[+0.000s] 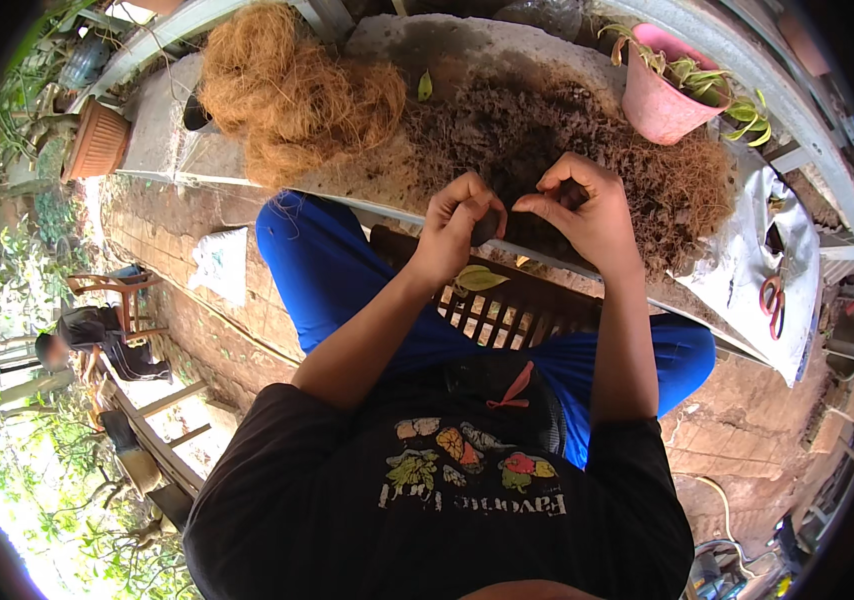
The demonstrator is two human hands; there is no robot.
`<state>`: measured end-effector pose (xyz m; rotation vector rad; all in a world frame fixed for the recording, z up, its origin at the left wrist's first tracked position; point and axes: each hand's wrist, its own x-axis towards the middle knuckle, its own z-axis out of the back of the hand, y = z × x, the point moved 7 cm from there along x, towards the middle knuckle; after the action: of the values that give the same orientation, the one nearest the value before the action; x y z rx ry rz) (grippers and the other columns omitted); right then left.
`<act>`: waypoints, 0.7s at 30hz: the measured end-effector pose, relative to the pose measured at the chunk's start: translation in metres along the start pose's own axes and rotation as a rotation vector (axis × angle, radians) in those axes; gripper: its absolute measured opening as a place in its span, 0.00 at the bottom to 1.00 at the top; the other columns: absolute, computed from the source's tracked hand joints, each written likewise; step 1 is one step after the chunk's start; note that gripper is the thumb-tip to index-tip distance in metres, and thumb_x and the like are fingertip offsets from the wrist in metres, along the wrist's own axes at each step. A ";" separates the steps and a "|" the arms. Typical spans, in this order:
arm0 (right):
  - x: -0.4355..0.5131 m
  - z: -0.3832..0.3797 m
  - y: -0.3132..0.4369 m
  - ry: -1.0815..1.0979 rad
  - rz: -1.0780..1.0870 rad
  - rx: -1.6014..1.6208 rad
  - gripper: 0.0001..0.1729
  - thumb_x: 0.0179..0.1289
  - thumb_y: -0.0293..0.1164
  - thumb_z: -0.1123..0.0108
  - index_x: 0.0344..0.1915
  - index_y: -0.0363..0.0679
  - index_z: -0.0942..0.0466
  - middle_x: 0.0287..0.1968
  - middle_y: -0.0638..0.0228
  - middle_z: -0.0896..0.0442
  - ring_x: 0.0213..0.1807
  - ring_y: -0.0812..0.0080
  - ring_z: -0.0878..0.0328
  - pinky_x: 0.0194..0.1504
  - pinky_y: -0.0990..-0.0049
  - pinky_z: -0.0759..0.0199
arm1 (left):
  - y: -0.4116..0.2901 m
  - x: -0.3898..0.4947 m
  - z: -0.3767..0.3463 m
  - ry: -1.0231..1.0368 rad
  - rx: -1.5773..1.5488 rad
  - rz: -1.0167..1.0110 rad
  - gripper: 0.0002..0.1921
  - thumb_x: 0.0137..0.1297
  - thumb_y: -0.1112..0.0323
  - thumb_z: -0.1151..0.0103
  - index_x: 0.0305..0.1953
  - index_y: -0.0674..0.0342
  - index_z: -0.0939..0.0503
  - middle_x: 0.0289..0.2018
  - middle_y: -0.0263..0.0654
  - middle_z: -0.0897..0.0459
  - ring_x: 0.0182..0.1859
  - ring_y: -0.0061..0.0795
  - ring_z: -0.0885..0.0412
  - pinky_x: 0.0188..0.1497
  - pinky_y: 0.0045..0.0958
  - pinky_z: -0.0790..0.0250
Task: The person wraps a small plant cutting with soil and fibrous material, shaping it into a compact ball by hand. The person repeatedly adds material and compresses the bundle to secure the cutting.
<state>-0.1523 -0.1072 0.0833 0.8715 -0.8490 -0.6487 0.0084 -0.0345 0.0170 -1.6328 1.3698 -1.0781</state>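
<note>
My left hand is closed around a small dark lump, which looks like soil, over the front edge of the table. Beside it, my right hand is curled, its thumb and forefinger bent towards each other. Something dark shows inside its palm; whether that is soil or shadow is unclear. Under and beyond both hands spreads a heap of dark soil mixed with fibre. Left of the heap lies a big tangle of brown coconut fibre. A variegated leaf is below my left hand.
A pink pot with a drooping plant stands behind the heap. Red-handled scissors lie on a white plastic sack at right. A terracotta-coloured pot is far left. Another person sits across the yard near a chair.
</note>
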 end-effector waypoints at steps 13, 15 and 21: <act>-0.009 -0.051 -0.011 0.141 -0.190 0.506 0.24 0.70 0.30 0.28 0.62 0.38 0.25 0.59 0.63 0.20 0.57 0.74 0.19 0.57 0.70 0.21 | -0.008 -0.006 0.003 -0.051 0.122 0.083 0.25 0.83 0.48 0.61 0.42 0.66 0.23 0.34 0.38 0.18 0.32 0.24 0.20 0.33 0.25 0.29; -0.012 -0.062 -0.008 0.207 -0.171 0.528 0.28 0.71 0.29 0.30 0.68 0.39 0.28 0.63 0.63 0.22 0.65 0.71 0.23 0.65 0.69 0.27 | -0.010 -0.008 0.004 -0.105 0.154 0.050 0.25 0.83 0.50 0.59 0.42 0.67 0.22 0.35 0.37 0.18 0.34 0.22 0.21 0.36 0.25 0.28; -0.014 -0.069 0.002 0.228 -0.128 0.578 0.31 0.70 0.28 0.29 0.70 0.40 0.29 0.65 0.66 0.23 0.69 0.73 0.28 0.67 0.70 0.29 | -0.021 -0.007 -0.003 -0.040 0.218 -0.095 0.21 0.86 0.57 0.60 0.41 0.66 0.21 0.38 0.34 0.19 0.41 0.19 0.24 0.47 0.27 0.29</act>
<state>-0.1014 -0.0685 0.0543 1.5015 -0.7865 -0.4022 0.0129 -0.0239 0.0363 -1.5621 1.1162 -1.1996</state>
